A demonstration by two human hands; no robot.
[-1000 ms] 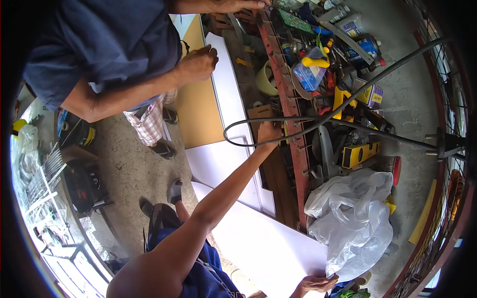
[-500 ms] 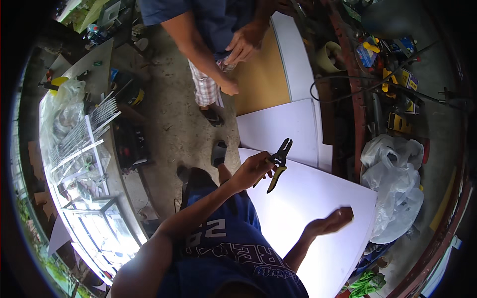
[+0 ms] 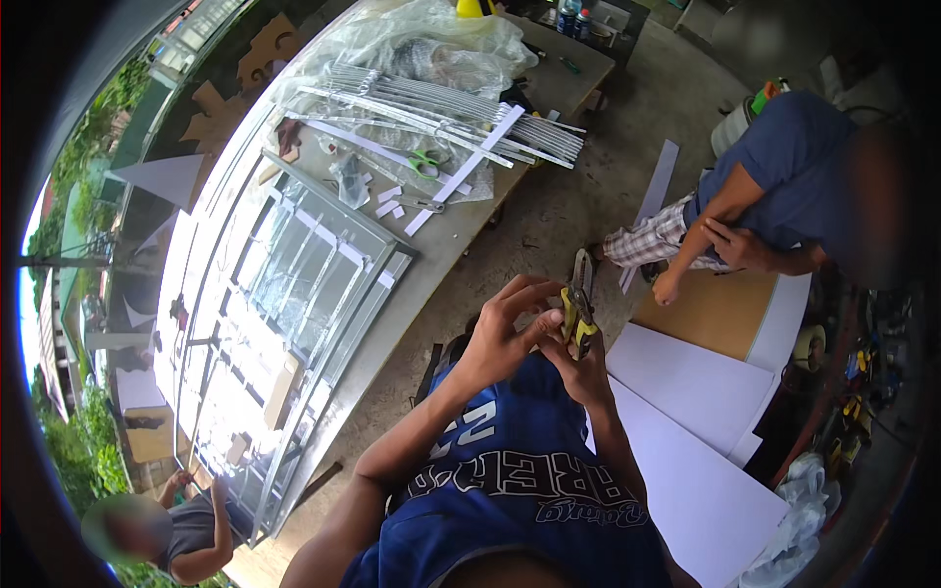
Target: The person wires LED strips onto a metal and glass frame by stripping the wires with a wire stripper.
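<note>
Both of my hands come together in front of my chest around a wire stripper (image 3: 581,323) with yellow-and-black handles and dark jaws pointing away from me. My left hand (image 3: 512,333) has its thumb and fingers closed at the side of the handles. Just to the right, my right hand (image 3: 585,370) grips the handles from below, its fingers partly hidden behind the tool. White sheets (image 3: 676,470) lie beneath and to the right of my right arm.
At left, a workbench (image 3: 397,338) bears a glass-and-metal frame (image 3: 323,294), thin metal strips (image 3: 441,108), green-handled scissors (image 3: 423,165) and clear plastic. A person in blue (image 3: 784,167) is at the right. Another person (image 3: 201,529) holds the frame's lower-left end.
My view has turned left toward the workbench. My right hand, apart and holding nothing before, has joined the left at the wire stripper, which is now nearer my chest.
</note>
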